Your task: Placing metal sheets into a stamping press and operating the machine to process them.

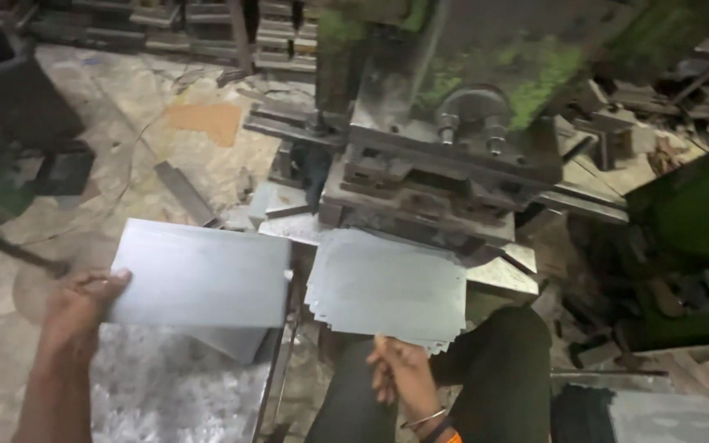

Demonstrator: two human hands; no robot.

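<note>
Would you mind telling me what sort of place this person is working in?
Most likely a small metal workshop: a heavy green press machine stands ahead, a stack of cut metal sheets lies before it, and the left hand holds another sheet.

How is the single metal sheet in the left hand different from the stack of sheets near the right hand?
The single flat grey metal sheet is one piece, lifted by the left hand; the fanned stack of grey metal sheets holds many, lying by the press machine, with the right hand at its edge. Both are rectangular and grey.
</note>
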